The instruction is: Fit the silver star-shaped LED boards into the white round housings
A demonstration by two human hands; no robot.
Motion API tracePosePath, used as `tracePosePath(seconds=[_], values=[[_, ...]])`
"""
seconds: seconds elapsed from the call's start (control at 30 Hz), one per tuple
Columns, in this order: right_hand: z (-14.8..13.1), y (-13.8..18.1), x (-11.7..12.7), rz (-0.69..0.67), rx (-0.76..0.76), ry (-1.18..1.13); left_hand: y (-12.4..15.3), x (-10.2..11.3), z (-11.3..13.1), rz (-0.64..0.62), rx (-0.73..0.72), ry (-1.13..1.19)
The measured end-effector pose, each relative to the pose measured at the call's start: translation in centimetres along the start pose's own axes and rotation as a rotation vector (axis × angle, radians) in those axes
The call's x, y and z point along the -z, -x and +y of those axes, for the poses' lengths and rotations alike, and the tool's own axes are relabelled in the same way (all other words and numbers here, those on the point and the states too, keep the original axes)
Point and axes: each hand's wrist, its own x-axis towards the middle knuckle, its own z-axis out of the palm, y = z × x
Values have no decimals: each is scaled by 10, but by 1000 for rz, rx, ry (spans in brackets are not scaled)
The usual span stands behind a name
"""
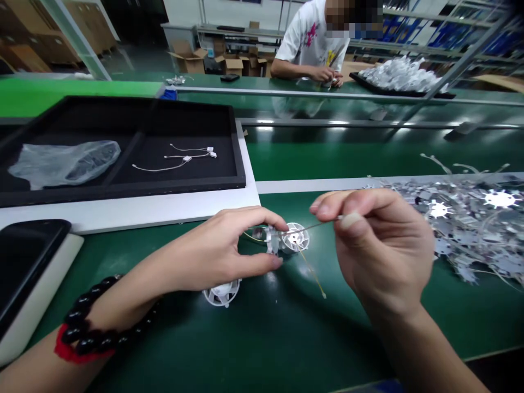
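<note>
Over the green worktop, my left hand (221, 248) is closed, thumb and index finger on either side of a small silvery plate (273, 240). My right hand (380, 240) pinches the end of a thin wire (317, 224), which runs taut toward that plate. Just past my left fingertips lies a white round spoked part (296, 238); a yellowish wire (313, 274) with a small end plug trails from near it. A second white spoked part (223, 293) sits under my left hand, partly hidden by it.
On the right lies a heap of silvery star-shaped plates with wires (478, 218). A black tray (241, 164) at the back left holds a plastic bag (65, 162) and several wired pieces (186, 159). A phone (28, 262) lies at left. Across the bench, a person (311, 49) works near another piled tray.
</note>
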Motion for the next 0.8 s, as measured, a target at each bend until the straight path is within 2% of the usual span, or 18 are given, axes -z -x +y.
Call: tracePosePath(seconds=[0.17, 0.27, 0.37, 0.47, 0.57, 0.67, 0.73, 0.8], values=[[1, -10, 7, 176, -40, 24, 4, 7, 2, -39, 68, -1], [9, -14, 10, 183, -135, 10, 4, 9, 2, -17, 131, 179], [19, -16, 13, 144, -231, -39, 2, 12, 2, 7, 185, 431], [27, -17, 16, 89, -250, -18, -1, 18, 1, 72, 163, 559], [29, -15, 19, -15, -203, 138, -2, 23, -1, 121, 124, 580], [27, -8, 17, -83, -71, 312, -1, 21, -1, 90, 146, 534], [24, -2, 14, -133, -4, 322, 0, 16, 2, 63, 176, 521], [22, 4, 9, -243, -28, 217, 1, 10, 5, 39, 201, 551]])
